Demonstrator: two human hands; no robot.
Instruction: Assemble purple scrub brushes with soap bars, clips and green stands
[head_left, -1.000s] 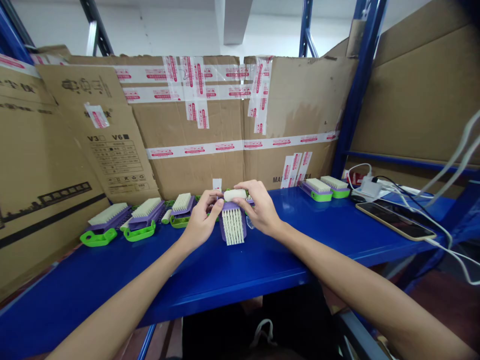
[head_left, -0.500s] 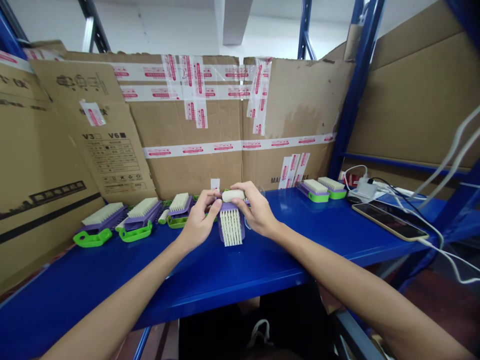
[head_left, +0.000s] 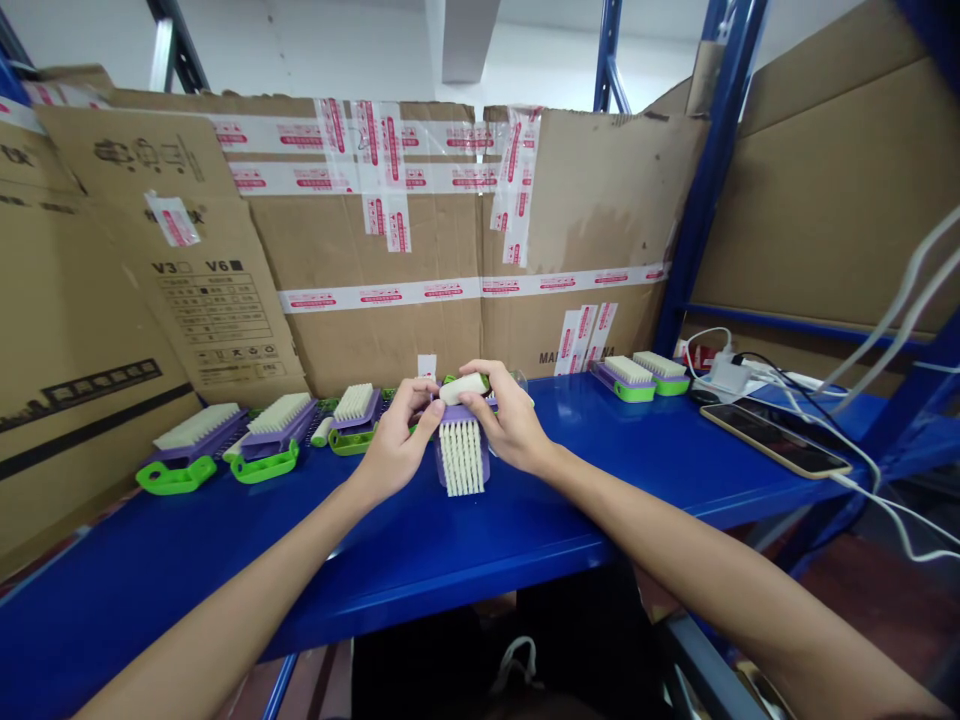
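Near the middle of the blue shelf, a purple brush with cream bristles is held between my two hands, bristles facing me. My left hand pinches its left side with thumb and fingers. At the brush's far end lies a cream, rounded piece with a green end, tilted up to the right. My right hand grips around this piece, its thumb near the brush's top edge. The fingertips behind the piece are partly hidden.
Several purple and green brushes stand in a row at left. Two more brushes sit at the back right. A phone with white cables lies at right. Cardboard sheets wall the back.
The cream piece has tilted, its right end now higher with green showing. My hands have stayed almost in place on the brush. The whole view has shifted slightly.
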